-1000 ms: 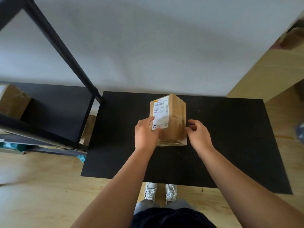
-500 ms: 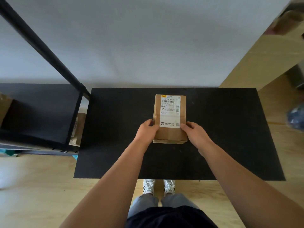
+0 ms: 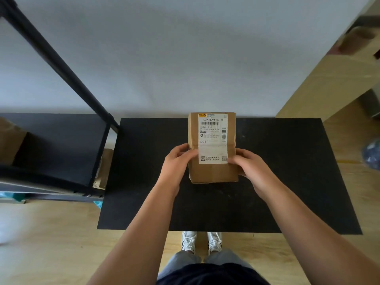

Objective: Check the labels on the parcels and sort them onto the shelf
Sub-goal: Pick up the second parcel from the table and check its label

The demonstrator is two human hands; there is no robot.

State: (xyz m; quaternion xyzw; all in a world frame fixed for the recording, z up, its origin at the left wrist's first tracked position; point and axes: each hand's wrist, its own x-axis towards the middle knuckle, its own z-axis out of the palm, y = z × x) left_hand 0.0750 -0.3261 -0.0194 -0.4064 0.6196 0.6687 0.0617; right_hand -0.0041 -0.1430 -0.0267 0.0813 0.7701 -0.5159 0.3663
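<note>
A brown cardboard parcel (image 3: 212,171) is held over the black table (image 3: 287,171), its white shipping label (image 3: 212,138) turned up toward me. The label shows barcodes and the code N294. My left hand (image 3: 176,161) grips the parcel's left side. My right hand (image 3: 248,163) grips its right side, fingers over the label's lower corner. The black metal shelf (image 3: 61,151) stands to the left of the table.
Another brown parcel (image 3: 9,138) sits on the shelf at the far left edge. A cardboard piece (image 3: 103,167) leans between shelf and table. A wooden cabinet (image 3: 339,79) stands at the right, and a bluish bag (image 3: 372,154) lies at the right edge.
Both hands have turned the parcel from an angled pose so that the label face points squarely up at me, and lifted it closer to the camera.
</note>
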